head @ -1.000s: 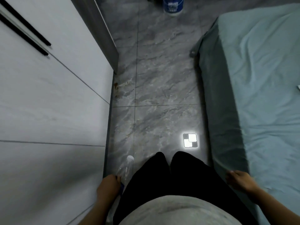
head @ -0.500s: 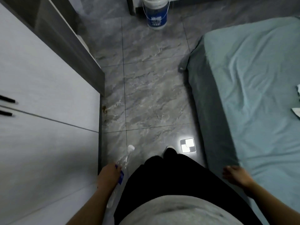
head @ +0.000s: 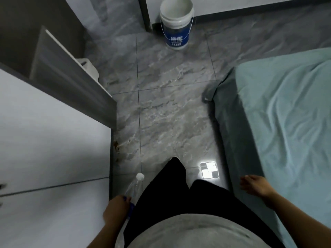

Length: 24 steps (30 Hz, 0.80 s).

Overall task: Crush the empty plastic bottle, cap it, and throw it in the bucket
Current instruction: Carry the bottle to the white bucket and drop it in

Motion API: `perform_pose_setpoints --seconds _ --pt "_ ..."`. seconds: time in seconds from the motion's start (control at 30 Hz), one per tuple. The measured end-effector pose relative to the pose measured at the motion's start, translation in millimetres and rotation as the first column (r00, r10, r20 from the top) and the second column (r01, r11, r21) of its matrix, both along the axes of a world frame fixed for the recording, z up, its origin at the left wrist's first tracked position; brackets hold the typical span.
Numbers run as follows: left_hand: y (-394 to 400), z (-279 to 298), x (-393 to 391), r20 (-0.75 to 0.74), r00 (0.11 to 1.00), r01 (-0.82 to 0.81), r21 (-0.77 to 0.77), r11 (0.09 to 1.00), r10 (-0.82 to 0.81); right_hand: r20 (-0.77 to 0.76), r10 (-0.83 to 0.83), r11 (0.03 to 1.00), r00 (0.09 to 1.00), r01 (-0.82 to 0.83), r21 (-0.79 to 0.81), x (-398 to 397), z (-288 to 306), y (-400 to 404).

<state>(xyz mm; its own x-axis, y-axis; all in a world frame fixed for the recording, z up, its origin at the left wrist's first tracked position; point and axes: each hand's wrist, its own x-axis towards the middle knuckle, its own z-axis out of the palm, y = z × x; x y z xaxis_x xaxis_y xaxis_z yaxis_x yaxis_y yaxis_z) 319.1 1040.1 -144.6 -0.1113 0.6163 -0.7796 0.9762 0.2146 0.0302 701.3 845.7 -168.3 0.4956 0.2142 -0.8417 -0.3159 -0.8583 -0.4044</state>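
My left hand (head: 116, 208) hangs at my side, shut around a clear plastic bottle (head: 133, 187) with a blue label; its white cap points forward and down. My right hand (head: 256, 186) swings beside the bed with loose fingers and nothing in it. A white bucket (head: 176, 24) with a blue label and a wire handle stands open on the floor far ahead, near the top of the view. One black-trousered leg steps forward between the hands.
White cabinet doors (head: 53, 149) and a grey panel edge line the left side. A bed with a teal sheet (head: 286, 122) fills the right. Grey marble floor tiles (head: 170, 113) run between them toward the bucket. A bright ceiling-light reflection (head: 209, 170) lies by my feet.
The view has tilted up and moved forward, so the whole bucket now shows. One leg has stepped ahead. The left hand keeps its hold on the bottle.
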Motion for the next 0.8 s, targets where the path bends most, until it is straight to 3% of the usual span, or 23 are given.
perform_pose_setpoints --seconds 0.37,0.6,0.8 --pt "197.1 13.9 164.4 0.02 0.966 0.249 0.198 0.948 -0.258 -0.021 -0.015 0.987 1.0 0.011 -0.161 71.7 10.7 78.3" --pt "266.5 6.6 237.3 0.027 0.975 0.211 0.204 0.956 -0.221 -0.017 -0.097 0.993 0.995 0.096 -0.072 183.2 17.8 203.5" --pt "305.6 11.2 267.1 0.051 0.997 0.053 0.146 0.988 -0.061 -0.01 -0.065 0.996 0.998 0.066 0.068 263.6 42.8 323.9"
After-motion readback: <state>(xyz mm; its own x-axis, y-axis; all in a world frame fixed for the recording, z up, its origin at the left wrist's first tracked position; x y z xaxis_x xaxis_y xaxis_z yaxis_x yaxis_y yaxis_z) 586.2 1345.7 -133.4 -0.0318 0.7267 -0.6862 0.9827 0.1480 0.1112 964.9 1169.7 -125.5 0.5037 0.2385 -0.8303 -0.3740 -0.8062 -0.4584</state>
